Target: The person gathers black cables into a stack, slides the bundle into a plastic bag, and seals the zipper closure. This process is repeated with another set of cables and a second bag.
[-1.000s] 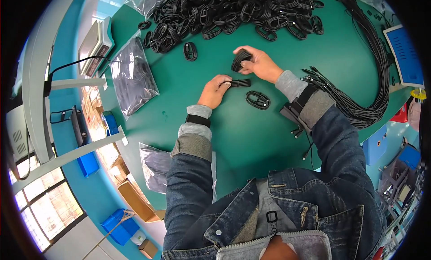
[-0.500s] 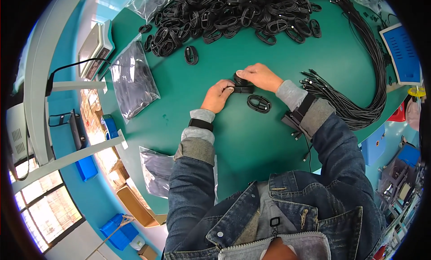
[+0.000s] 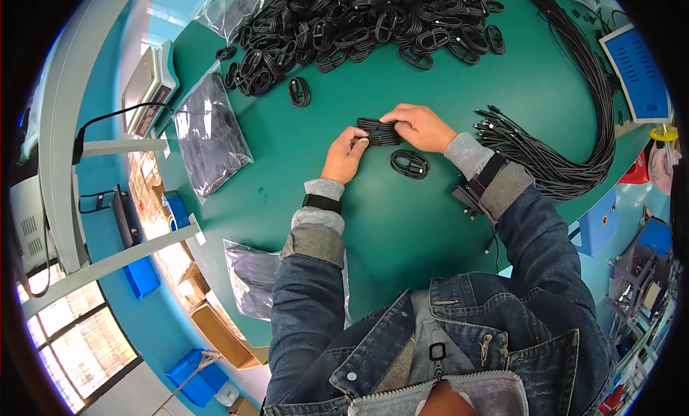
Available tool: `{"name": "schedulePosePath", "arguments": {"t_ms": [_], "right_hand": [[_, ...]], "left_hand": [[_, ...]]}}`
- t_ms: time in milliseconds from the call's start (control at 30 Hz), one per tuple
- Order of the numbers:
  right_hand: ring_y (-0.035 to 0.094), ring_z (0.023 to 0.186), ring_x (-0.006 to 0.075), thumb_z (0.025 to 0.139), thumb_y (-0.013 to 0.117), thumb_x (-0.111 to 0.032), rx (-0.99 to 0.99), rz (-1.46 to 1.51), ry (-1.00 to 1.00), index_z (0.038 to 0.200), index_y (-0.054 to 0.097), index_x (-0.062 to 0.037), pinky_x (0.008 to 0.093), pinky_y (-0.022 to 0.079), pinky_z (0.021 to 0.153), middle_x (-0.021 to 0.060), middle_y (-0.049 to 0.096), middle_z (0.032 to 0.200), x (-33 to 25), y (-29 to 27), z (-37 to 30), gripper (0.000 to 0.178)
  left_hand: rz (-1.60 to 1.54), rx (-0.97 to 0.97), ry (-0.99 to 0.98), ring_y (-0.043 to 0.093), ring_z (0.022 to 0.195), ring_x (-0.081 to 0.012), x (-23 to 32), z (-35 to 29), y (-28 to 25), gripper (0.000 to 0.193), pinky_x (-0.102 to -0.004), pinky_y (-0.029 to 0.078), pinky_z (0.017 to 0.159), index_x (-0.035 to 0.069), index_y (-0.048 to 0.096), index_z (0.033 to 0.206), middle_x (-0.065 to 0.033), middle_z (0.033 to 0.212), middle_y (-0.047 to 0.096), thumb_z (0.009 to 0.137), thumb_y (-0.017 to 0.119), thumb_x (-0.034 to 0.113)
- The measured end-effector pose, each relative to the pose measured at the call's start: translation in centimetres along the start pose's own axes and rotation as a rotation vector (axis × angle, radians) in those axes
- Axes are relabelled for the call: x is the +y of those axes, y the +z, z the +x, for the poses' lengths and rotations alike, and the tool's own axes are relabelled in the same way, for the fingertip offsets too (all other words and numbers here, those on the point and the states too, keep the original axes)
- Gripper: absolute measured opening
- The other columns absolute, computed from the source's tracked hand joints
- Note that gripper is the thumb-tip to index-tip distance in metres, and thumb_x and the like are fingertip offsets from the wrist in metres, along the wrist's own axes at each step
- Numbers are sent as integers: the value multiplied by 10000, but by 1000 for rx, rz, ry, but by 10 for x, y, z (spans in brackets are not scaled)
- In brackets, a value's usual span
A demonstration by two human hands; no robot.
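Observation:
Two bundles of coiled black cables (image 3: 377,132) lie one against the other between my hands, above the middle of the green table. My left hand (image 3: 344,156) is closed, thumb and fingers pinching the left end of the nearer bundle. My right hand (image 3: 425,129) grips the right ends, its fingers bent round them and partly hidden. A single coiled cable (image 3: 410,165) lies flat on the table just below the bundles. Another coil (image 3: 299,92) rests farther off to the left, apart from both hands.
A large heap of coiled cables (image 3: 352,28) covers the far side of the table (image 3: 323,229). Long loose cables (image 3: 581,173) curve along the right. Clear bags of black cables (image 3: 209,132) lie at the left and near left (image 3: 251,276). A scale (image 3: 149,86) stands at the far left.
My right hand has turned a coil from upright to lying lengthwise beside the coils in my left hand. The view has shifted slightly; the loose coil in front still lies on the table.

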State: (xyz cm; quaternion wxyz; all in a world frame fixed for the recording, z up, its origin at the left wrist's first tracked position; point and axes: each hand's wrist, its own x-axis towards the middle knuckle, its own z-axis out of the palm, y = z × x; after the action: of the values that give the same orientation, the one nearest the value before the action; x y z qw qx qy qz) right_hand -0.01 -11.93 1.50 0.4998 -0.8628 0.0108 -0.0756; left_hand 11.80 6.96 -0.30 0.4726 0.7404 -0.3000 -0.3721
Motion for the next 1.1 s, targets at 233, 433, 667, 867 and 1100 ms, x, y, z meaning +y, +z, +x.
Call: {"name": "schedulePosePath", "arguments": {"t_ms": [233, 433, 667, 867, 1100], "right_hand": [[502, 950, 304, 686, 640, -117, 42, -64, -5, 1096, 480, -37, 363, 419, 833, 134, 504, 979, -6, 33, -9, 448], [494, 941, 324, 663, 688, -182, 47, -138, -74, 1029, 482, -31, 387, 430, 805, 126, 494, 985, -16, 22, -20, 447], [498, 950, 328, 717, 673, -260, 270, -511, 207, 1194, 393, -1, 388, 462, 769, 166, 508, 1024, -43, 58, -79, 610], [551, 838, 340, 736, 655, -250, 202, -437, 310, 1254, 320, 27, 407, 483, 711, 193, 530, 985, -55, 61, -83, 676], [579, 706, 158, 782, 608, -132, 124, -271, 397, 1161, 484, -110, 277, 481, 645, 95, 581, 864, -48, -36, -72, 400]], "left_hand": [[158, 425, 276, 516, 898, -189, 11, 1, 30, 242, -308, 428, 820, 10, 504, 1109, -114, 993, 552, 884, 470, 95], [311, 379, 374, 499, 1047, -262, 7, 8, 44, 264, -347, 394, 903, 9, 495, 1132, -169, 1102, 530, 907, 419, 124], [-3, 553, 327, 509, 1047, -310, 12, 7, 66, 251, -354, 383, 915, 2, 521, 1089, -190, 1103, 533, 910, 413, 140], [341, 758, 420, 550, 909, -328, 4, -1, 78, 229, -387, 417, 823, 6, 551, 1003, -176, 974, 576, 903, 408, 155], [376, 719, 309, 543, 790, -330, 7, -2, 71, 247, -415, 414, 718, 29, 573, 855, -133, 812, 591, 905, 397, 195]]}}
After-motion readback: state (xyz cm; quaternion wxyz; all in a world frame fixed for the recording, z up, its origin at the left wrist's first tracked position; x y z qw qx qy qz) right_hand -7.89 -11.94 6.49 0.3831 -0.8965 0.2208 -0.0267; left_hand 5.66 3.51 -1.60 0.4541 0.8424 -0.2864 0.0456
